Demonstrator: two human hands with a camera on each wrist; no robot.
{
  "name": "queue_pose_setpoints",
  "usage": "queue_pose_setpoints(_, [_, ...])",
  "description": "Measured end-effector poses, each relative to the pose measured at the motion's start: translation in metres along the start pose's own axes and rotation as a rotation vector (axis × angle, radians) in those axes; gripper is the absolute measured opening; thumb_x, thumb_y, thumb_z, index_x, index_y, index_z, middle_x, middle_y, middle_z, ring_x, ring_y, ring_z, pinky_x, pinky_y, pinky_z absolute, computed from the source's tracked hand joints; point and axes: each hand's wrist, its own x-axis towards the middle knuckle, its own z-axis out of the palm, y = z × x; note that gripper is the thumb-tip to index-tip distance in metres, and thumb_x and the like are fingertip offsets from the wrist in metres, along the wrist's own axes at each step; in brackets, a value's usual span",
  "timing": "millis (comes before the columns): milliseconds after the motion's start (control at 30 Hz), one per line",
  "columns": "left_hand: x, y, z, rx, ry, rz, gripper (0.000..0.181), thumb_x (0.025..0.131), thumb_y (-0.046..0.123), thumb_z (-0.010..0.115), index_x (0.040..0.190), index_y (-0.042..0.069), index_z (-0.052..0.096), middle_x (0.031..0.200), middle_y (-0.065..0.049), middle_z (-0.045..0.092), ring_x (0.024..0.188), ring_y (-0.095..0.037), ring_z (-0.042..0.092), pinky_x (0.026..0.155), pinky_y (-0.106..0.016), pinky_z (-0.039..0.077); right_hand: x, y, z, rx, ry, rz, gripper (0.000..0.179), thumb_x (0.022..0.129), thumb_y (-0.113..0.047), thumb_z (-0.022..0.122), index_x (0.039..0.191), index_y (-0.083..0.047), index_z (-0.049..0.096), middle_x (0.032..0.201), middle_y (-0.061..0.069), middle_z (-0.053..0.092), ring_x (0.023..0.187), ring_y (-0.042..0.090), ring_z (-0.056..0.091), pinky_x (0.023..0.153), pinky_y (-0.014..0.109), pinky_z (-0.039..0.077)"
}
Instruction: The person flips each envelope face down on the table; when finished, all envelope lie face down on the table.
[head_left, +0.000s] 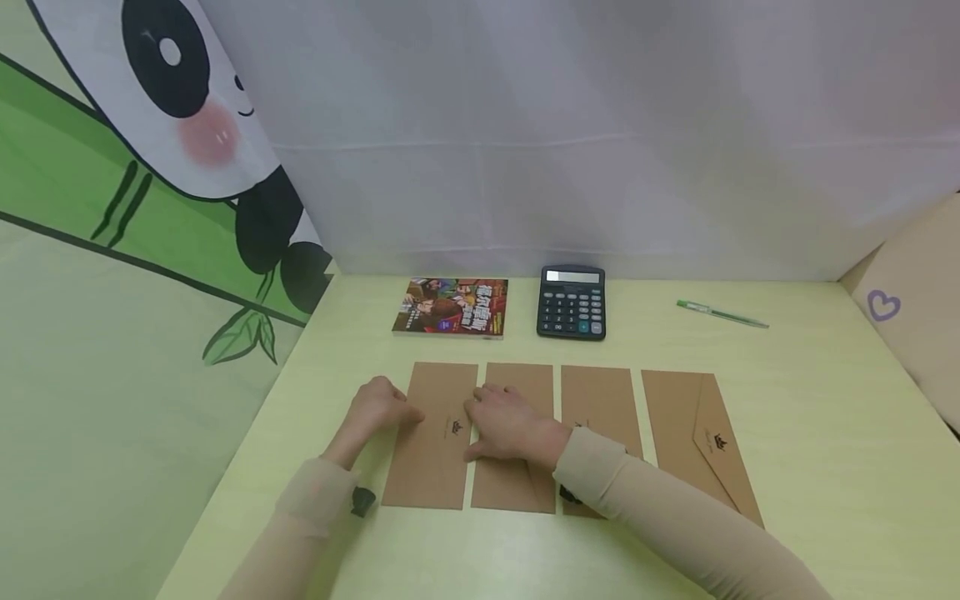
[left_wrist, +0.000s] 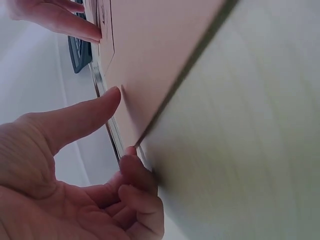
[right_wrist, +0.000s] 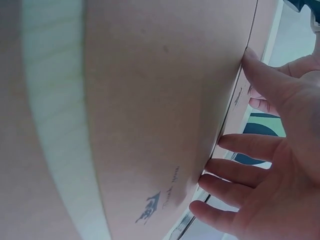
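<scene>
Several brown paper envelopes lie side by side in a row. My left hand (head_left: 380, 405) is at the left edge of the leftmost envelope (head_left: 433, 467); in the left wrist view its thumb (left_wrist: 102, 111) rests on the paper, with the other fingers curled at the edge. Spread over the second envelope (head_left: 510, 492), my right hand (head_left: 506, 423) touches near the seam between these two, its fingers fairly straight in the right wrist view. Under my right forearm, the third envelope (head_left: 597, 392) is partly hidden. The rightmost envelope (head_left: 675, 417) shows a pointed flap with a crown print.
Behind the row lie a colourful book (head_left: 450, 308), a black calculator (head_left: 572, 304) and a green pen (head_left: 722, 314). A pale cloth (head_left: 525, 167) hangs at the table's back edge. A panda-print panel (head_left: 150, 275) stands on the left.
</scene>
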Motion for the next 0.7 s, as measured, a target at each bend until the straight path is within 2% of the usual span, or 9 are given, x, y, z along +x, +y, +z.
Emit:
queue_pose_setpoints(133, [-0.002, -0.002, -0.002, -0.018, 0.003, 0.027, 0.033, 0.073, 0.021, 0.081, 0.056, 0.011, 0.055, 0.056, 0.001, 0.042, 0.056, -0.014, 0.038, 0.051, -0.028, 0.031, -0.001, -0.001, -0.002, -0.004, 0.002, -0.002, 0.069, 0.077, -0.059, 0.070, 0.122, -0.008, 0.061, 0.121, 0.009, 0.057, 0.110, 0.023, 0.050, 0.093, 0.043, 0.039])
queue_pose_setpoints(333, [-0.002, -0.005, -0.004, -0.037, 0.010, 0.035, 0.021, 0.073, 0.019, 0.081, 0.076, 0.005, 0.066, 0.079, -0.006, 0.057, 0.073, -0.020, 0.048, 0.060, -0.032, 0.039, -0.001, -0.001, -0.001, -0.011, 0.009, -0.007, 0.069, 0.076, -0.060, 0.070, 0.121, -0.008, 0.061, 0.118, 0.008, 0.058, 0.105, 0.022, 0.051, 0.091, 0.042, 0.041])
queue_pose_setpoints(533, [-0.003, -0.008, -0.008, -0.064, 0.016, 0.052, 0.025, 0.074, 0.013, 0.079, 0.091, 0.000, 0.066, 0.086, -0.008, 0.062, 0.077, -0.022, 0.056, 0.064, -0.033, 0.046, -0.002, -0.001, -0.001, -0.005, 0.014, -0.001, 0.069, 0.076, -0.060, 0.070, 0.121, -0.009, 0.061, 0.117, 0.007, 0.057, 0.103, 0.020, 0.050, 0.090, 0.041, 0.041])
queue_pose_setpoints(700, [-0.004, -0.013, -0.009, -0.134, 0.022, 0.093, 0.022, 0.075, 0.005, 0.075, 0.095, -0.002, 0.067, 0.083, -0.008, 0.065, 0.073, -0.020, 0.061, 0.063, -0.032, 0.050, -0.003, -0.001, -0.002, 0.011, 0.013, -0.002, 0.069, 0.077, -0.058, 0.071, 0.122, -0.008, 0.060, 0.121, 0.008, 0.056, 0.107, 0.021, 0.050, 0.092, 0.042, 0.040])
